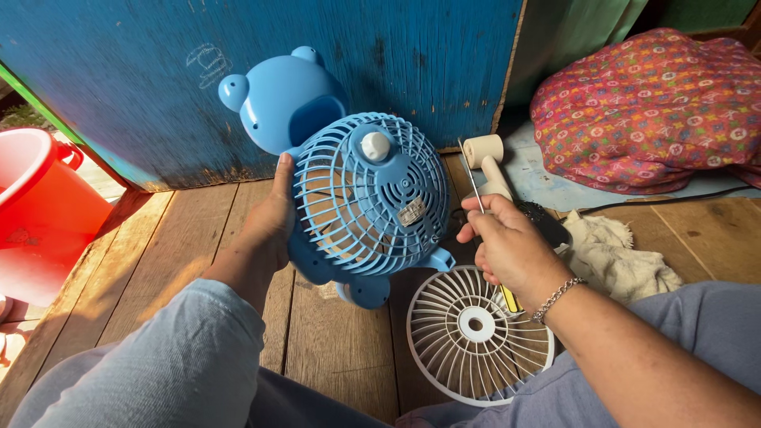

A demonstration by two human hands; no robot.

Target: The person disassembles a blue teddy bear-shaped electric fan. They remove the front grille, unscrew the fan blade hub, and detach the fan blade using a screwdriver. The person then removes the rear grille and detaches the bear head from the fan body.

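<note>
Blue plastic fan [361, 198] is gripped upright by the left hand [269, 218], rear grille facing the person. The right hand [507, 246], just beside it, closes around a screwdriver [476, 186]. A white grille [476, 333] lies below that hand. Unscrewing seems underway; the tip must meet a screw.

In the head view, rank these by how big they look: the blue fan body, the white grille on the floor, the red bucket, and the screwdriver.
1. blue fan body, held by the left hand.
2. white grille, partly hidden.
3. red bucket, cut off by the frame, so its rank against the grille is unsure.
4. screwdriver in the right hand.
</note>
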